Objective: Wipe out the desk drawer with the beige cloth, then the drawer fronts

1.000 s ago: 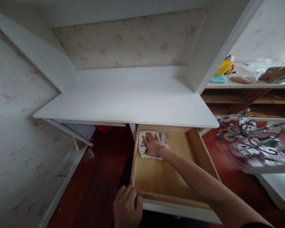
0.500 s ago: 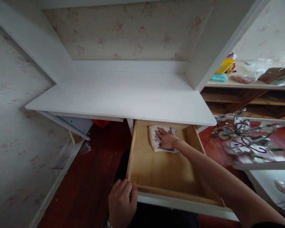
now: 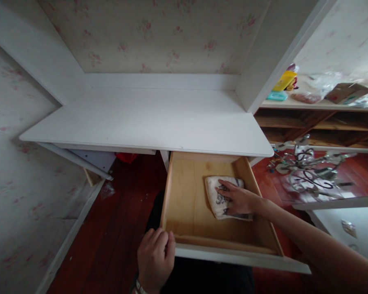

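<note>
An open wooden drawer (image 3: pixel 184 196) with a white front juts out beneath the white desk. At its near left corner, my left hand (image 3: pixel 156 255) is closed with the fingers wrapped over the edge. Inside the drawer lies a folded white cloth (image 3: pixel 214 192) with a dark print, towards the right side. My right hand (image 3: pixel 237 200) presses flat on top of the cloth with its fingers spread, the forearm reaching in over the drawer's right wall.
The white desktop (image 3: pixel 147 118) extends above the drawer. To the right, a chandelier (image 3: pixel 313 171) with curled arms rests near the red floor. Behind it, a low shelf unit (image 3: pixel 319 105) carries a cardboard box (image 3: pixel 346 93), plastic bags and a yellow item. A red object (image 3: pixel 126 157) is under the desk.
My right hand has slid the cloth from the back of the drawer towards the front and right. My left hand keeps its hold on the corner. The view has shifted slightly.
</note>
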`<state>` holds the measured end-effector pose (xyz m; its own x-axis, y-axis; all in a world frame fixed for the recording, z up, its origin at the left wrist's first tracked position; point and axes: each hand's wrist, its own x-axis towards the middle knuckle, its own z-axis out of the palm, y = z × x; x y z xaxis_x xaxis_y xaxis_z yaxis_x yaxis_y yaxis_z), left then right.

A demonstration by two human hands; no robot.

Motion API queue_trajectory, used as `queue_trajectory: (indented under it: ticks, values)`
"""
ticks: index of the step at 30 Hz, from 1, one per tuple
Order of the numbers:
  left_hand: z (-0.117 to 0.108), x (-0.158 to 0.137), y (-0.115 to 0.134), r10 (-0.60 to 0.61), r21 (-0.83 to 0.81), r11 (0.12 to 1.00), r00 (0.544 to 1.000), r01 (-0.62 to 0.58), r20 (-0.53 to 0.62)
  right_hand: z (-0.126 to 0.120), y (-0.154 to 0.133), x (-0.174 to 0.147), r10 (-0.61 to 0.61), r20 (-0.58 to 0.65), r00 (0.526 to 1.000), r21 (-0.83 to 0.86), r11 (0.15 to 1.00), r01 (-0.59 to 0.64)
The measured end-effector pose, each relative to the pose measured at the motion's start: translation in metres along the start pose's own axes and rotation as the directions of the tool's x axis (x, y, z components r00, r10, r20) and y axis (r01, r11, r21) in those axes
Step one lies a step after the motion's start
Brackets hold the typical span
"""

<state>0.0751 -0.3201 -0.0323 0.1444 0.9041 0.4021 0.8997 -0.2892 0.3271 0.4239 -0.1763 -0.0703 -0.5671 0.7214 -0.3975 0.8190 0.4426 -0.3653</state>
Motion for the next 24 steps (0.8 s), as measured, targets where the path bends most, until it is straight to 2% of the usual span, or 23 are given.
queue_trajectory:
  ticks: [6,11,17,24]
  values:
    - [-0.001,0.0,0.0,0.001,-0.011,1.0,1.0,-0.001,0.021,0.012,-0.028,-0.037,0.01,0.097,0.995,0.056,0.998,-0.015]
    - [0.0,0.0,-0.001,0.011,-0.011,1.0,1.0,-0.011,0.007,0.017,-0.046,-0.039,0.049,0.087,0.995,-0.019,0.999,-0.048]
    - [0.001,-0.002,-0.001,0.022,-0.013,1.0,1.0,-0.022,-0.012,0.022,-0.082,-0.013,0.011,-0.038,0.999,-0.137,0.99,-0.017]
    - [0.001,-0.001,-0.001,0.012,0.006,1.0,1.0,-0.011,-0.027,0.026,-0.156,0.048,-0.049,-0.068,0.997,-0.208,0.977,0.034]
